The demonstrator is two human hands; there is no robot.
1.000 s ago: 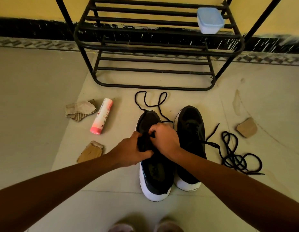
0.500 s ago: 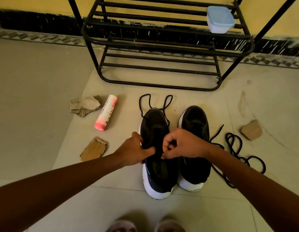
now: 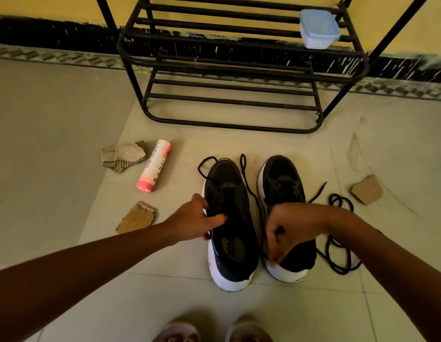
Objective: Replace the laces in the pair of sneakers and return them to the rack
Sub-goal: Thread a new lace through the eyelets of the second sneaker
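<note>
Your right hand [image 3: 288, 230] has drawn back toward the heels, fingers pinching the black lace [image 3: 250, 191] and taking slack through the left sneaker [image 3: 229, 176]. Your left hand [image 3: 192, 223] grips that sneaker steady. Lacing looks underway; both sneakers sit on the tiled floor [image 3: 66, 156] before the black rack [image 3: 239, 70].

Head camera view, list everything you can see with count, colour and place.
rack: one, black, against the wall
box: one, pale blue, rack's upper shelf, right
sneakers: two, black, white soles, floor before rack
laces: two seen, black; one trailing round left sneaker, one heaped right of pair
can: one, white and pink, lying left of sneakers
cardboard scraps: three, brown; two left, one right
slippers: two, pinkish, bottom edge
left hand: grips left sneaker
right hand: fingers curled on trailing lace, over right sneaker
</note>
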